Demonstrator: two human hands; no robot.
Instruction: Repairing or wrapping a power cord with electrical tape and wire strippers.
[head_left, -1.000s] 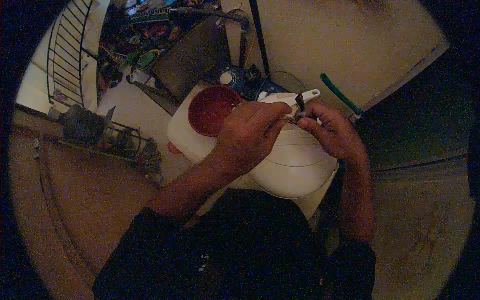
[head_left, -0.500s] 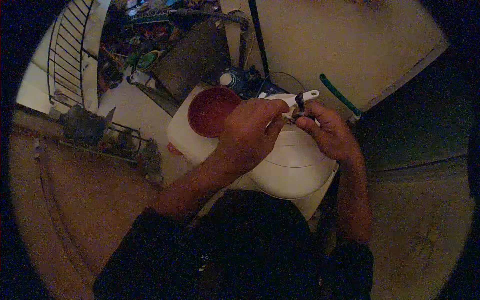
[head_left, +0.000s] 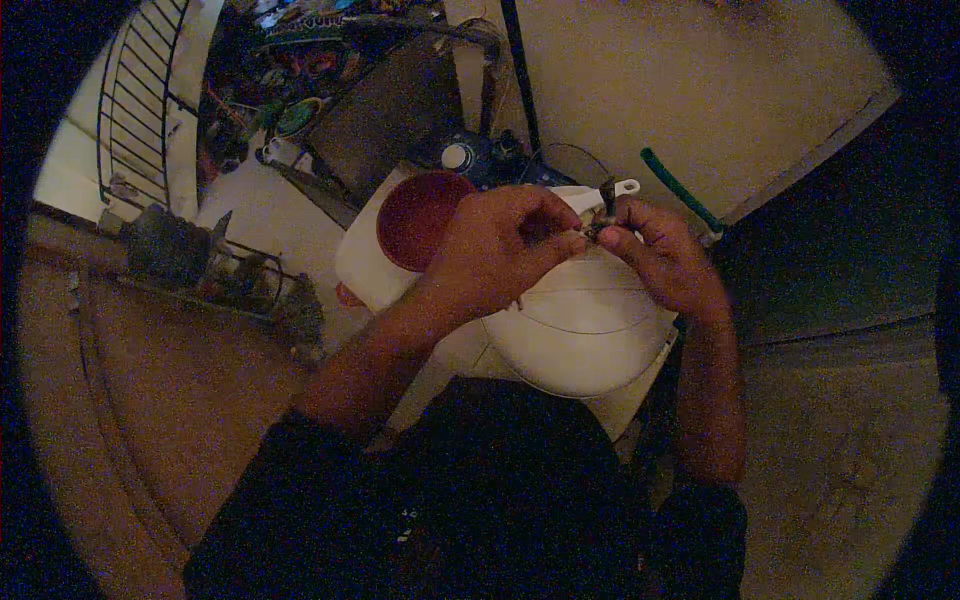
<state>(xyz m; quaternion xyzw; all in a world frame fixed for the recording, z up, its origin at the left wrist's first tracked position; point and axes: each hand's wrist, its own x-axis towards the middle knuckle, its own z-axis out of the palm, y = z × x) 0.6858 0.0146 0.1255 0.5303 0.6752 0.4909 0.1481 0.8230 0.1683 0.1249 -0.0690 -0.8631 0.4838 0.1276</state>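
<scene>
My right hand (head_left: pixel 672 262) is closed on a small dark-and-pale piece (head_left: pixel 597 226), too dim and small to name; a dark end sticks up beside the fingers. From the other side my left hand (head_left: pixel 505 235) pinches at the same piece, thumb and forefinger meeting its edge. Both hands are over a wide round white vessel (head_left: pixel 585 350), whose inside I cannot make out. Behind the fingers shows a white handle (head_left: pixel 626 187) with a hole in its end. A red bowl (head_left: pixel 415 225) stands left of the vessel, partly hidden by my left hand.
The red bowl rests on a white surface (head_left: pixel 362 255). Blue items with a white round cap (head_left: pixel 457 157) stand behind it. At the right lies a green tube (head_left: pixel 680 190). A wire rack (head_left: pixel 140 105) and a cluttered ledge (head_left: pixel 190 265) are at the left.
My left hand has turned slightly, its fingers opening into a loop while the tips stay at the piece. The piece's dark end has shifted a little to the right.
</scene>
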